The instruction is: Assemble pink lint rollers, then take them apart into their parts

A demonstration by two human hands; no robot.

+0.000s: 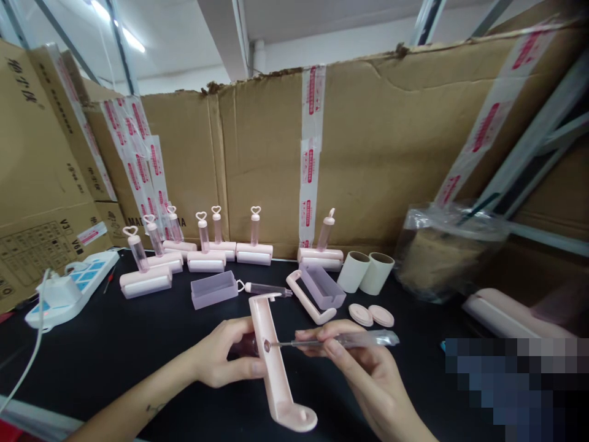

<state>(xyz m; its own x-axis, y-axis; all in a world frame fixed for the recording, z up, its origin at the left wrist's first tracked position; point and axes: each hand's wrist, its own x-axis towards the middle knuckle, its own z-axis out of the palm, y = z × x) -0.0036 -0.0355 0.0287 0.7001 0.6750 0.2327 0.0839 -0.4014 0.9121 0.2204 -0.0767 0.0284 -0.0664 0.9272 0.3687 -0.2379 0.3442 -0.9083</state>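
My left hand (221,355) is closed round the handle of a pale pink lint roller frame (278,383), whose open inner side faces right. The fingers hide most of that handle. In my right hand (368,368) is a screwdriver (363,339) with a clear, wrapped-looking grip. Its thin shaft points left, and the tip meets the round hole in the middle of the frame. Just beyond my hands lie a loose clear handle (267,289) with a heart-shaped ring, a second pink frame (307,299), and two translucent purple covers, one at left (214,290) and one at right (322,286).
Several assembled lint rollers (146,281) stand along the back. Two white paper rolls (353,272) and pink end caps (361,315) are at right. A power strip (76,291) with a cable sits left. Cardboard walls (257,153) enclose the black table; a plastic bag (448,252) stands far right.
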